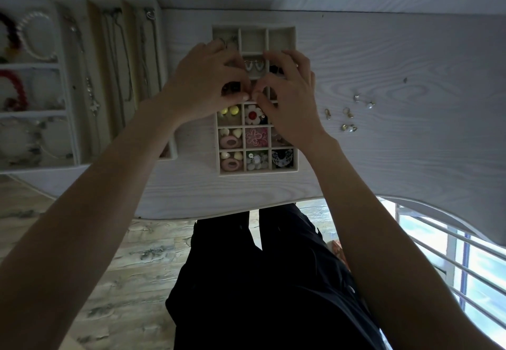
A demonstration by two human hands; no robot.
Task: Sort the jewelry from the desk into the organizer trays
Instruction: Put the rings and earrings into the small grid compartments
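Both hands [247,89] over grid tray [296,157], pinched item indiscernible

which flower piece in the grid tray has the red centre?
The white-petalled flower, just below the fingertips; the pink flower in the cell beneath it is pink throughout.

I see grid tray [283,170] at desk [410,56] centre | long tray [68,81] at its 9 o'clock | loose earrings [349,114] at 3 | both hands above the grid.
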